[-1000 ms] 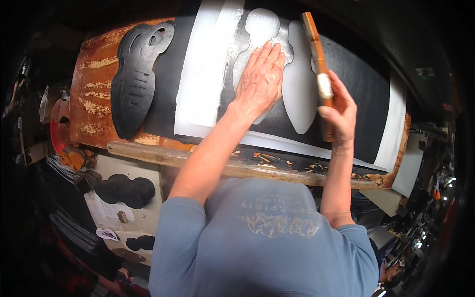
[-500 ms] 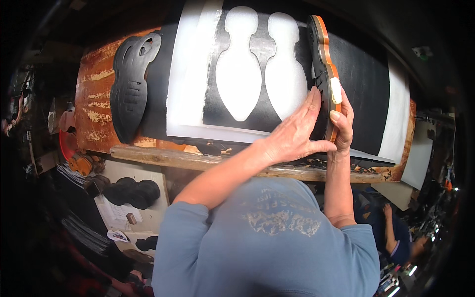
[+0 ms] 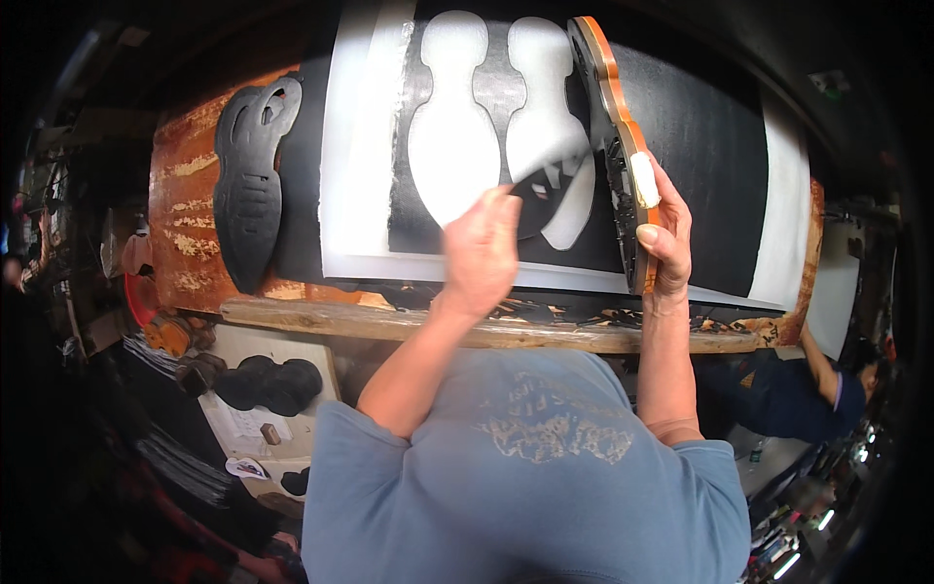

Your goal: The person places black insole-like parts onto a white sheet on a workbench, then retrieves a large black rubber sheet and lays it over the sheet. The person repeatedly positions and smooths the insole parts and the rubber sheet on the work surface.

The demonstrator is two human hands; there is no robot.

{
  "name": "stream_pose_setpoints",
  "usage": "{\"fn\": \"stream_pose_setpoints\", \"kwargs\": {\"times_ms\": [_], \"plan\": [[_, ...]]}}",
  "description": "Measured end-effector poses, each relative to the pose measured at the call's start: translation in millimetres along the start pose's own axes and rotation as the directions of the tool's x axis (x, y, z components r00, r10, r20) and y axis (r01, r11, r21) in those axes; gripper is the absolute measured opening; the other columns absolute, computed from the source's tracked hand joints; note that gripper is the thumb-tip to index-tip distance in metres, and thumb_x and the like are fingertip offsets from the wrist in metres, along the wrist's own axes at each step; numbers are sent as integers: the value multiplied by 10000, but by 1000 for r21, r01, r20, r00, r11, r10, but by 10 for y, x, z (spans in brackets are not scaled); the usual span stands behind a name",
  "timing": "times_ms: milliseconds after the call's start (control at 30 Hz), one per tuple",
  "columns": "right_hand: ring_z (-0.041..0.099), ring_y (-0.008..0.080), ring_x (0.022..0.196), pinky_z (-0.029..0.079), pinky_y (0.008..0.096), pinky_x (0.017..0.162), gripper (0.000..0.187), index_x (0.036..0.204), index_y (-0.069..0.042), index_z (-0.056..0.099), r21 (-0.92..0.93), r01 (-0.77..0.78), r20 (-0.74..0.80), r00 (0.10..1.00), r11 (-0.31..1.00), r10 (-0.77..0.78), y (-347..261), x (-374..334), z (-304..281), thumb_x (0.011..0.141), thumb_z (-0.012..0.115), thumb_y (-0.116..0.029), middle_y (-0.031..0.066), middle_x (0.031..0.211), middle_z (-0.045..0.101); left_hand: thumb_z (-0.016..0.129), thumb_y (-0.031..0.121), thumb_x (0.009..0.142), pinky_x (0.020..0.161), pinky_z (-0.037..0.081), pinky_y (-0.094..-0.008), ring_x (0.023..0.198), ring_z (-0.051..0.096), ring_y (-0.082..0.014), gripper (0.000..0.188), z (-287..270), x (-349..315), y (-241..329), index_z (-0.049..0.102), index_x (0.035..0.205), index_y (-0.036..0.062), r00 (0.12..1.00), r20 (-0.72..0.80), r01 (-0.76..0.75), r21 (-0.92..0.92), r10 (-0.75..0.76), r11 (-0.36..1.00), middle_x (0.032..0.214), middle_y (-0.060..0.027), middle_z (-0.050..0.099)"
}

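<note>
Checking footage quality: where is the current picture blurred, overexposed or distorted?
Head view: the left hand and the dark piece it holds are blurred; the right hand looks sharper; glare bleaches the pale sole shapes; the wooden rail bows slightly; corners are black.

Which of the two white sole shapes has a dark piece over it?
The right white shape, nearer the orange-edged tool: the dark piece in the left hand partly covers it, not the left white shape.

1. My left hand (image 3: 484, 248) is blurred, fingers curled in a pinch
2. My left forearm (image 3: 413, 375) slants upward and to the right
3. My right hand (image 3: 671, 234) grips, thumb pointing left, fingers partly hidden
4. My right forearm (image 3: 667, 365) stands nearly upright
</note>
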State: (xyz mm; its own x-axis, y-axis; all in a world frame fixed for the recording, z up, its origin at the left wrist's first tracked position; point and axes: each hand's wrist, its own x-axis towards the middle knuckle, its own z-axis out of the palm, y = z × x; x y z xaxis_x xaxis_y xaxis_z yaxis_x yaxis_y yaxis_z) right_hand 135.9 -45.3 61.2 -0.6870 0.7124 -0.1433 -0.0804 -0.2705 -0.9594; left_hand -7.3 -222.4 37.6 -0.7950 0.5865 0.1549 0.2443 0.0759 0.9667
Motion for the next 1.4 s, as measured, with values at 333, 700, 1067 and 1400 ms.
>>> {"fn": "stream_pose_setpoints", "kwargs": {"times_ms": [333, 700, 1067, 1400], "plan": [[583, 238, 1343, 438, 374, 1174, 974, 1562, 68, 447, 179, 32, 95, 994, 983, -50, -15, 6, -32, 719, 863, -186, 159, 1461, 594, 608, 136, 1067, 906, 553, -376, 964, 676, -254, 253, -2016, 84, -761, 719, 1121, -85, 902, -357, 43, 635, 244, 771, 1096, -169, 748], [461, 244, 1461, 360, 384, 1234, 938, 1581, 66, 409, 243, 29, 210, 974, 970, -82, 47, -6, -64, 768, 838, -122, 181, 1576, 471, 601, 137, 1080, 1133, 477, -401, 1322, 614, -311, 427, -2208, 486, -797, 577, 1458, -59, 878, -322, 0, 739, 353, 674, 1473, -210, 617], [509, 312, 1424, 363, 413, 1242, 964, 1569, 77, 426, 330, 165, 72, 977, 930, -199, 28, -164, -179, 753, 859, -197, 239, 1517, 534, 669, 128, 1005, 1273, 247, -558, 1558, 314, -452, 594, 583, 699, -60, 465, 1552, 18, 716, 584, -671, 421, 383, 610, 1665, -260, 362], [475, 273, 1460, 323, 386, 1246, 974, 1575, 89, 407, 147, 202, -164, 970, 968, -177, -122, -357, -667, 740, 850, -145, 197, 1555, 512, 716, 226, 986, 1280, 209, -584, 1565, 252, -505, 718, 1006, 824, -94, 390, 1556, -62, 641, 607, -755, 388, 470, 528, 1660, -334, 307]]}}
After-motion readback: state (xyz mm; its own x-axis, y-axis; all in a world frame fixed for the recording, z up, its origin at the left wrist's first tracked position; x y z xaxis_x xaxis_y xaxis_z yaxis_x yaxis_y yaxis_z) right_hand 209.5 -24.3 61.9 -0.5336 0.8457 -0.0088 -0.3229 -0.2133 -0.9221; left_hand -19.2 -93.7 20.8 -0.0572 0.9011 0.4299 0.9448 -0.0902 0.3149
